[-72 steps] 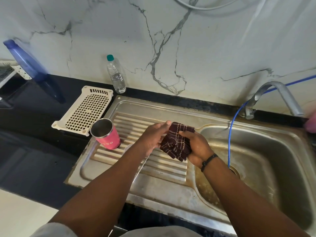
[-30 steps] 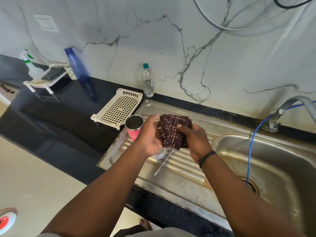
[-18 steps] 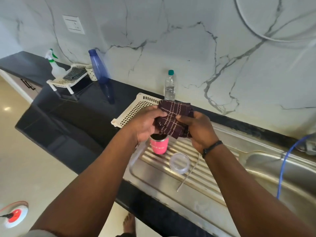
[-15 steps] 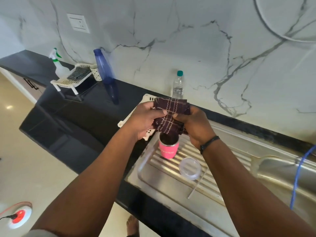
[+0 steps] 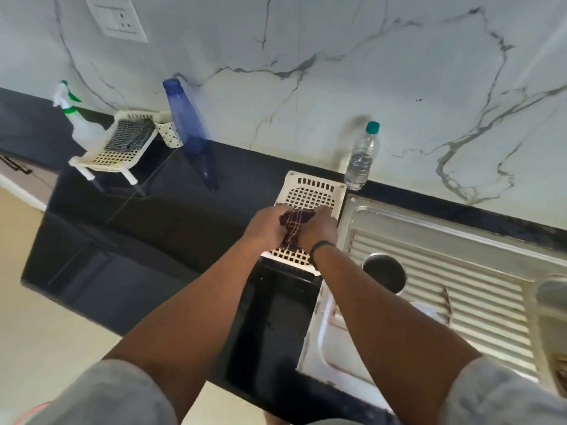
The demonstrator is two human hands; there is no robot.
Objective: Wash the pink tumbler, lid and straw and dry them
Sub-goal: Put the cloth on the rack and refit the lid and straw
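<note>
Item: dark maroon checked cloth [image 5: 294, 229], bunched between my two hands over the cream perforated tray [image 5: 310, 194] on the black counter [image 5: 171, 228].

Left hand [image 5: 266, 228]: fingers curled round the left side of the cloth, gripping it.

Right hand [image 5: 317, 230]: fingers curled round the right side of the cloth, gripping it; a black band [image 5: 320, 245] sits on that wrist.

Tumbler [image 5: 384, 273]: upright on the ribbed steel draining board [image 5: 478, 271], just right of my right forearm; I see into its dark steel interior, and its outer wall is mostly hidden from here.

Lid [image 5: 428, 309]: a pale clear shape on the draining board just below the tumbler, partly behind my right arm; blurred.

Straw: I cannot pick it out.

Clear water bottle with green cap [image 5: 362, 157]: upright against the marble wall [image 5: 337, 72], just beyond the tray's far right corner.

Blue bottle [image 5: 185, 118]: upright further left along the wall.

Small white rack [image 5: 113, 145] and spray bottle [image 5: 76, 118]: at the far left of the counter, side by side.

Wall socket [image 5: 116, 18]: upper left.
</note>
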